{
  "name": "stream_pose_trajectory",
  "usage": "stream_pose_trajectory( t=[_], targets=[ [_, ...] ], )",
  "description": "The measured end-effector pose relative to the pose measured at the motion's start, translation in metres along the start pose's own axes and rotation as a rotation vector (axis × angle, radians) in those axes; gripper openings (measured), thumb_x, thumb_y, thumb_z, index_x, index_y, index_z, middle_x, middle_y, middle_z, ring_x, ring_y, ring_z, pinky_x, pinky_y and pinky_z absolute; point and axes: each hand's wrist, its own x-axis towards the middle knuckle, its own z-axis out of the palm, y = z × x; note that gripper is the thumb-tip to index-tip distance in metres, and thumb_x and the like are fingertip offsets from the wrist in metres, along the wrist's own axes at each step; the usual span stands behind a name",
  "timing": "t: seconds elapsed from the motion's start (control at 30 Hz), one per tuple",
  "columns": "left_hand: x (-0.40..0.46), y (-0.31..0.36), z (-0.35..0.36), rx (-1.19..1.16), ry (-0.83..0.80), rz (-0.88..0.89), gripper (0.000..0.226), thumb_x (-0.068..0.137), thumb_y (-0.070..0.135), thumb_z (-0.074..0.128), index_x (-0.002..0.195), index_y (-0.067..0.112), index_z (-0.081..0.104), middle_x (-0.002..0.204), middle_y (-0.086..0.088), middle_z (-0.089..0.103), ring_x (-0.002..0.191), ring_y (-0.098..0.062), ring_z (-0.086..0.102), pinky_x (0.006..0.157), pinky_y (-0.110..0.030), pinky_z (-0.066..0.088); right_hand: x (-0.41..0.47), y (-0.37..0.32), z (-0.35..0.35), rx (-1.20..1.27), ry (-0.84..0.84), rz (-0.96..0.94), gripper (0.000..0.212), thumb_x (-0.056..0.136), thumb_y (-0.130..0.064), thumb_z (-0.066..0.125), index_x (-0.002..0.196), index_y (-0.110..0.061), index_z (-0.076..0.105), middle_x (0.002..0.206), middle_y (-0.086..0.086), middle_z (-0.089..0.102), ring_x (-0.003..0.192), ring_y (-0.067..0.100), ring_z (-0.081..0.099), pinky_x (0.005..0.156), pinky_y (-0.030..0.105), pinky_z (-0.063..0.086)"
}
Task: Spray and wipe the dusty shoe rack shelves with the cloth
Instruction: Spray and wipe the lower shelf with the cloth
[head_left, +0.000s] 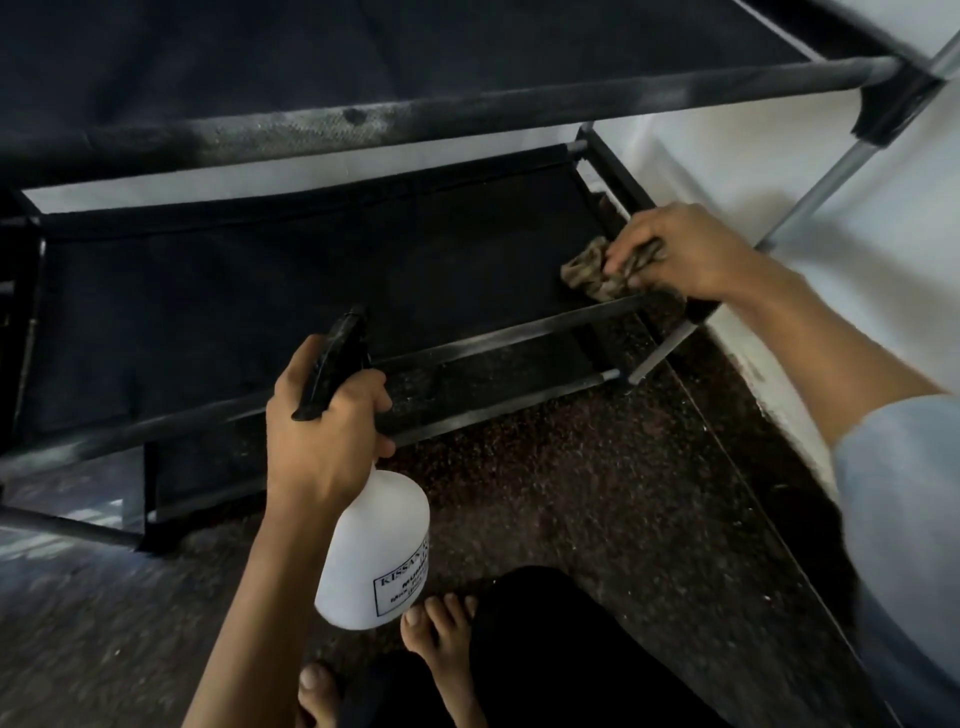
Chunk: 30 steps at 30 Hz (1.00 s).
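You can read print only on the white spray bottle (371, 545), near you at the lower middle of the scene. Its white label (402, 590), framed by a thin black line on the bottle's lower right side, starts with "KISSAN" in black capitals. The line below it seems to begin "MUMB", and the smaller lines under that are too blurred and turned away for you to make out.
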Motion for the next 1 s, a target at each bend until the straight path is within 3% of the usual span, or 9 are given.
stream_pose_trajectory(
  t=[0.1, 0.2, 0.3, 0.37, 0.5, 0.63, 0.7, 0.87, 1.0],
  targets=[
    [0.000, 0.001, 0.000, -0.017, -0.001, -0.025, 0.012, 0.072, 0.010, 0.052, 0.082, 0.007, 0.057, 0.070, 0.000, 0.058, 0.041, -0.006, 0.052, 0.058, -0.039, 0.045, 0.003, -0.010, 0.005, -0.040, 0.032, -0.027, 0.031, 0.074, 0.002, 0.071, 0.090, -0.024, 0.072, 0.109, -0.003, 0.064, 0.109, 0.020, 0.057, 0.100, 0.031, 0.039],
    [0.000, 0.001, 0.000, -0.010, 0.007, -0.029, 0.009, 0.080, 0.003, 0.053, 0.083, 0.010, 0.058, 0.070, 0.002, 0.059, 0.041, -0.004, 0.053, 0.060, -0.042, 0.046, 0.011, -0.062, 0.035, 0.009, 0.042, -0.192, 0.026, 0.080, -0.005, 0.066, 0.090, -0.029, 0.072, 0.106, -0.010, 0.065, 0.105, 0.013, 0.059, 0.098, 0.038, 0.044],
    [-0.001, 0.002, 0.001, 0.013, 0.000, 0.002, 0.005, 0.078, 0.008, 0.053, 0.081, 0.009, 0.057, 0.074, -0.001, 0.061, 0.040, -0.006, 0.053, 0.060, -0.043, 0.047, 0.020, -0.132, 0.069, 0.090, 0.037, -0.362, 0.016, 0.089, -0.025, 0.053, 0.087, -0.027, 0.069, 0.098, -0.010, 0.066, 0.096, 0.009, 0.059, 0.087, 0.029, 0.046],
    [-0.002, 0.003, 0.001, 0.024, -0.001, 0.012, 0.010, 0.073, 0.014, 0.053, 0.081, 0.012, 0.058, 0.076, -0.001, 0.063, 0.038, -0.010, 0.053, 0.057, -0.041, 0.046, 0.023, -0.156, 0.077, 0.095, 0.018, -0.418, 0.016, 0.089, -0.023, 0.054, 0.088, -0.024, 0.069, 0.097, -0.010, 0.065, 0.093, 0.007, 0.058, 0.078, 0.021, 0.044],
    [-0.002, 0.001, 0.001, 0.049, 0.001, 0.029, 0.012, 0.088, 0.002, 0.051, 0.084, 0.012, 0.056, 0.062, 0.015, 0.063, 0.045, -0.002, 0.058, 0.063, -0.044, 0.050, 0.014, -0.107, 0.062, 0.114, 0.046, -0.347, 0.019, 0.087, -0.023, 0.052, 0.088, -0.025, 0.071, 0.102, -0.009, 0.064, 0.097, 0.008, 0.058, 0.086, 0.029, 0.045],
    [-0.002, 0.002, 0.004, 0.035, 0.014, 0.026, 0.011, 0.087, -0.001, 0.050, 0.084, 0.007, 0.056, 0.063, 0.010, 0.062, 0.044, -0.003, 0.057, 0.062, -0.043, 0.051, -0.001, -0.014, 0.021, -0.060, 0.103, -0.101, 0.028, 0.079, 0.000, 0.066, 0.097, -0.020, 0.072, 0.108, -0.002, 0.062, 0.107, 0.019, 0.058, 0.098, 0.042, 0.044],
    [-0.001, 0.002, 0.005, 0.023, 0.012, 0.030, 0.010, 0.086, -0.002, 0.050, 0.083, 0.006, 0.056, 0.062, 0.009, 0.061, 0.044, -0.004, 0.056, 0.058, -0.039, 0.050, -0.005, 0.012, 0.005, -0.081, 0.111, -0.014, 0.029, 0.075, 0.003, 0.070, 0.095, -0.017, 0.073, 0.107, -0.003, 0.061, 0.108, 0.023, 0.058, 0.101, 0.039, 0.043],
    [0.001, 0.000, 0.004, 0.009, -0.005, 0.025, 0.014, 0.086, -0.001, 0.051, 0.082, 0.011, 0.057, 0.065, 0.007, 0.062, 0.041, -0.011, 0.054, 0.056, -0.039, 0.048, -0.004, 0.007, 0.006, -0.044, 0.121, -0.023, 0.031, 0.071, 0.006, 0.073, 0.092, -0.018, 0.075, 0.103, -0.008, 0.060, 0.105, 0.019, 0.060, 0.097, 0.030, 0.044],
    [0.002, 0.001, 0.002, -0.010, -0.030, 0.007, 0.013, 0.085, -0.001, 0.050, 0.087, 0.008, 0.059, 0.073, 0.004, 0.064, 0.042, -0.010, 0.054, 0.055, -0.038, 0.048, -0.001, -0.033, 0.021, -0.061, 0.078, -0.113, 0.027, 0.079, -0.007, 0.070, 0.100, -0.025, 0.072, 0.113, -0.008, 0.063, 0.110, 0.012, 0.058, 0.102, 0.034, 0.042]
  ],
)
